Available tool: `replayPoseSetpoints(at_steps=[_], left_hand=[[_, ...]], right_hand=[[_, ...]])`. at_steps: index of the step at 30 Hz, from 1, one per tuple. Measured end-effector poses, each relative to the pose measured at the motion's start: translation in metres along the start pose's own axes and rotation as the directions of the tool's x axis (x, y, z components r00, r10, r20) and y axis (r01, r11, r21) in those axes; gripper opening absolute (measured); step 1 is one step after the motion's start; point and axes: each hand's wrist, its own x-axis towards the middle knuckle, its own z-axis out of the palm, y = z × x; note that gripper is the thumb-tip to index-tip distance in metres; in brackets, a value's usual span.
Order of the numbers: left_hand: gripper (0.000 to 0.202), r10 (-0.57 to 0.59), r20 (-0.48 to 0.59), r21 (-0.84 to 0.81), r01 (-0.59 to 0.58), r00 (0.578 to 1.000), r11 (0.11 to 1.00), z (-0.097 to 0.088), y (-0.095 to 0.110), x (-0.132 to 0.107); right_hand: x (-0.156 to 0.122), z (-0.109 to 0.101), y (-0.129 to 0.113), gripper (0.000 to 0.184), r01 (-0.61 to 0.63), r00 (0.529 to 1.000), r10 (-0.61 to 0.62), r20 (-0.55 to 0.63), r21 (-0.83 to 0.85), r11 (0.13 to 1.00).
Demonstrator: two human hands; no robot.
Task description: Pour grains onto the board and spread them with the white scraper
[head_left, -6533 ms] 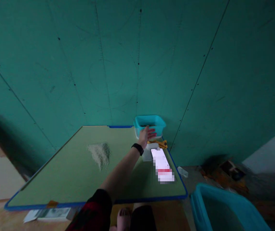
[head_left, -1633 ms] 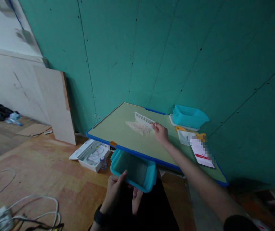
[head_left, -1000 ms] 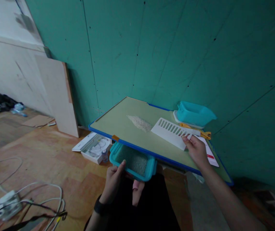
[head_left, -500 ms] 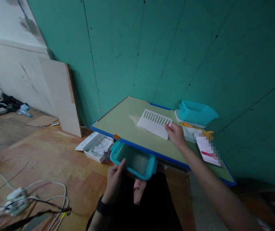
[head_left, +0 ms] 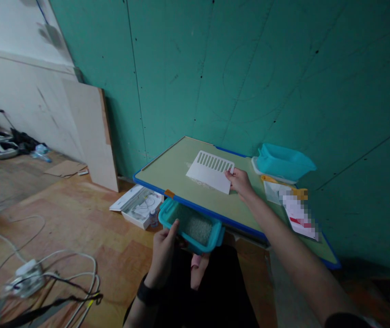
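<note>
My left hand [head_left: 163,255] grips the near left rim of a turquoise plastic container [head_left: 219,230], thumb on the edge. Pale grains [head_left: 198,227] lie inside it, and it sits just below the table's front edge. My right hand [head_left: 241,181] pinches the right end of a white scraper [head_left: 208,175], a flat sheet with a row of slots along its far edge. That scraper lies low over the tabletop, its near edge at a thin patch of whitish grains [head_left: 205,184]. Part of the patch is hidden under it.
The greenish table [head_left: 167,166] has a blue rim and stands against a green wall. At its right are another turquoise container [head_left: 285,164], a yellow-orange item [head_left: 272,179] and a phone [head_left: 300,218]. An open white box [head_left: 140,212] and cables with a power strip [head_left: 27,278] lie on the floor.
My right hand has moved the scraper left across the table, over the grain patch, more of which is now covered. My left hand still holds the container below the edge.
</note>
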Motion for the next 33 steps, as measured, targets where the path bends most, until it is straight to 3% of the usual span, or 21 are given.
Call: replayPoseSetpoints(at_steps=[6, 11, 14, 17, 23, 26, 33], left_hand=[[0.05, -0.013, -0.023, 0.004, 0.013, 1.0, 1.0, -0.001, 0.004, -0.001], [0.052, -0.008, -0.049, 0.004, 0.008, 0.999, 1.0, 0.0, 0.007, -0.004], [0.052, -0.005, -0.056, 0.005, 0.005, 0.998, 1.0, -0.001, 0.006, -0.004], [0.053, -0.016, -0.075, 0.011, 0.017, 0.997, 1.0, -0.004, 0.007, -0.003], [0.054, -0.012, -0.054, 0.039, 0.014, 0.998, 0.999, -0.005, 0.01, -0.006], [0.054, 0.005, -0.031, 0.049, -0.003, 0.999, 0.999, -0.004, 0.007, -0.006], [0.053, 0.002, 0.02, 0.091, -0.004, 1.0, 0.996, -0.006, 0.002, -0.003]], right_hand=[[-0.017, 0.002, -0.014, 0.028, -0.177, 0.982, 0.168, 0.082, 0.119, 0.977], [-0.034, 0.003, -0.023, 0.026, -0.255, 0.959, 0.22, 0.177, 0.209, 0.944], [-0.04, -0.002, -0.026, 0.026, -0.283, 0.955, 0.246, 0.168, 0.25, 0.926], [-0.046, -0.018, -0.023, 0.03, -0.28, 0.959, 0.257, 0.117, 0.273, 0.921], [-0.069, -0.069, -0.002, 0.039, -0.252, 0.965, 0.261, -0.01, 0.221, 0.942], [-0.079, -0.081, 0.003, 0.041, -0.265, 0.96, 0.278, -0.038, 0.201, 0.943], [-0.089, -0.059, -0.006, 0.043, -0.287, 0.958, 0.281, 0.059, 0.213, 0.934]])
